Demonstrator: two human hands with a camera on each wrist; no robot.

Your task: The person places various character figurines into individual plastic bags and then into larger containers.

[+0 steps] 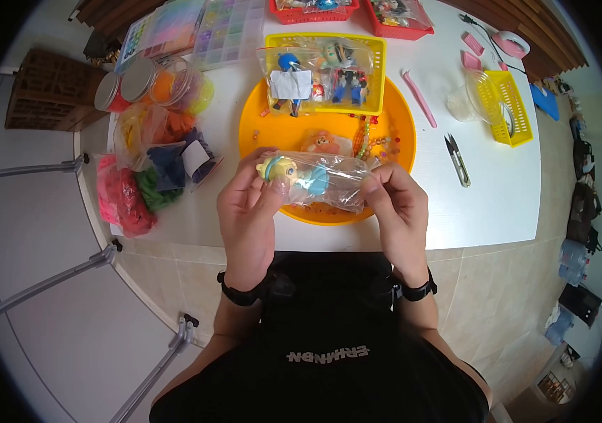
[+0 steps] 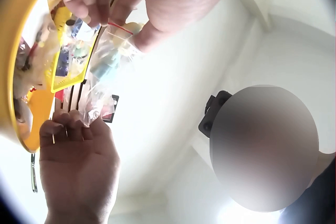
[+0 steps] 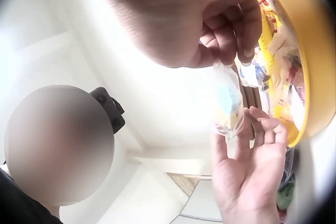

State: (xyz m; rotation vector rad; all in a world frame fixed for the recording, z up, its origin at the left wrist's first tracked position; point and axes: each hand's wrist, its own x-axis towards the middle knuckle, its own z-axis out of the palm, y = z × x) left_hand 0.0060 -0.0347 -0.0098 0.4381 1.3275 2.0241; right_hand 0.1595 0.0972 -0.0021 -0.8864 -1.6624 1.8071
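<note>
Head view: a small figurine [image 1: 308, 179] with yellow hair and a pale blue body lies on its side inside a clear plastic bag [image 1: 347, 187], raised over the near part of an orange tray [image 1: 250, 109] on the white bench [image 1: 488, 208]. The left hand [image 1: 248, 218] grips the bag at the figurine's head end, thumb on the near side; the right hand [image 1: 404, 218] pinches the loose film at the right end between thumb and fingers. Both sets of fingers are closed on plastic, with the figurine lying between them rather than bare in either grip.

The figurine looks like light moulded plastic or vinyl, so weight should be little trouble; whether it is solid or hollow I cannot tell. Its body is probably firm enough for a moderate squeeze, though any thin projecting parts would deserve a gentler touch. The bag is another matter: thin, glossy, wrinkled and likely slippery, so the figurine could slide inside it if only film is held. The surest hold would be through the bag around the head or torso, where there is something solid to press against. The slack right end suits a fingertip pinch for steadying or tensioning the film, but hard pulling there might stretch or tear it. A red line shows near the left fingers in the left wrist view, perhaps a seal strip.
</note>
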